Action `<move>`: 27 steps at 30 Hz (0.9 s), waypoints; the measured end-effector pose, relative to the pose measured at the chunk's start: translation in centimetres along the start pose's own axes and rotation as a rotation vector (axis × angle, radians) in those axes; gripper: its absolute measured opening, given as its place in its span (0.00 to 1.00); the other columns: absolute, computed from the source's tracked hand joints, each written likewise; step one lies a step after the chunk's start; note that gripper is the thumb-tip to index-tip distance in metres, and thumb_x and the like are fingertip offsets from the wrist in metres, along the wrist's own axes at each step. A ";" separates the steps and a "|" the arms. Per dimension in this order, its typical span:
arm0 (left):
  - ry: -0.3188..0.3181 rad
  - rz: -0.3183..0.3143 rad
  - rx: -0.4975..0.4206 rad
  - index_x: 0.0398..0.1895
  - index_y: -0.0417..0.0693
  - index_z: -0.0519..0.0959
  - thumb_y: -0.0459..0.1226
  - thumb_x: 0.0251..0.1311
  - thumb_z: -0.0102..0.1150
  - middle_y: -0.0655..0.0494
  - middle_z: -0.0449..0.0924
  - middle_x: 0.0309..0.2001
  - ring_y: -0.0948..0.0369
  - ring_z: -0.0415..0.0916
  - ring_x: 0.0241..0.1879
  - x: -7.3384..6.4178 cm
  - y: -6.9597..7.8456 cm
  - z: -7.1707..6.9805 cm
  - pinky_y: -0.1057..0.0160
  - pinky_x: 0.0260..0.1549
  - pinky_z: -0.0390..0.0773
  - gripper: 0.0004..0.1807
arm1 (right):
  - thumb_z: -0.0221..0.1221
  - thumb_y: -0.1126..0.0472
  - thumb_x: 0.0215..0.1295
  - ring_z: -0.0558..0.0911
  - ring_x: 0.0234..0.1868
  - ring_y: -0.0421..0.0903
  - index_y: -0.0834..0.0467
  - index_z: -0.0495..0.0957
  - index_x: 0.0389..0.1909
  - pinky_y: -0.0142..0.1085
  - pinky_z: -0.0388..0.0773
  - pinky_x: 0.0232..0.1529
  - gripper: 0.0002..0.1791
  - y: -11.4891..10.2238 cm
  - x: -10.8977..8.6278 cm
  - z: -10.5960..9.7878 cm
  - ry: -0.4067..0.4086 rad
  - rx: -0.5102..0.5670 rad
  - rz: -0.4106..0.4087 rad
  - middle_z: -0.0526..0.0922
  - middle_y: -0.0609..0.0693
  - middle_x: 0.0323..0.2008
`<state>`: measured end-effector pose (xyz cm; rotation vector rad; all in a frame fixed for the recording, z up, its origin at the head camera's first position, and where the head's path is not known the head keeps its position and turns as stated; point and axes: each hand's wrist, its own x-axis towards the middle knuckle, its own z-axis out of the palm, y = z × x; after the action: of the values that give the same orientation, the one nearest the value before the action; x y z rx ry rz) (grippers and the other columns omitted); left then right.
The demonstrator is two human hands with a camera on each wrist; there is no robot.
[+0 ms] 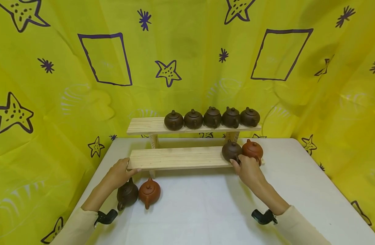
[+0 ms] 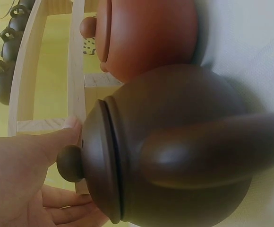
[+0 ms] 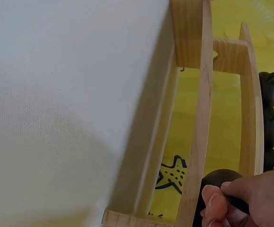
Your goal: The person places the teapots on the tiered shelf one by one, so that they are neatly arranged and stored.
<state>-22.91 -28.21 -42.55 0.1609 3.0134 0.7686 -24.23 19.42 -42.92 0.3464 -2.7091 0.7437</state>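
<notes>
A two-tier wooden shelf [image 1: 175, 159] stands on the table. At the left end of its lower board, my left hand [image 1: 120, 173] grips the wood, thumb along the front edge. My right hand [image 1: 248, 170] pinches the handle of a dark brown teapot [image 1: 231, 150] on the lower board; the right wrist view shows thumb and fingers around that handle [image 3: 236, 204]. Right beside it on the same board sits a reddish-brown teapot [image 1: 252, 148]. Below my left hand, another dark brown teapot [image 1: 128, 193] and a second reddish one [image 1: 149, 191] stand side by side on the table.
Several dark teapots [image 1: 193, 119] line the upper board [image 1: 144, 125], from its middle to its right end. The white table [image 1: 187, 211] extends in front of the shelf. Behind and at the sides hangs a yellow patterned cloth [image 1: 187, 44].
</notes>
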 end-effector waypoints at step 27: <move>0.002 0.040 -0.015 0.60 0.20 0.72 0.42 0.71 0.66 0.28 0.80 0.53 0.44 0.78 0.48 0.0 0.1 -0.1 0.40 0.48 0.79 0.31 | 0.61 0.45 0.77 0.72 0.12 0.41 0.60 0.78 0.13 0.35 0.71 0.27 0.32 -1.5 -1.1 1.6 -0.572 -0.070 0.121 0.72 0.44 0.07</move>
<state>-22.95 -28.20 -42.44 0.2206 3.0144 0.7943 -23.11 17.54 -43.93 0.4362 -3.3097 0.6556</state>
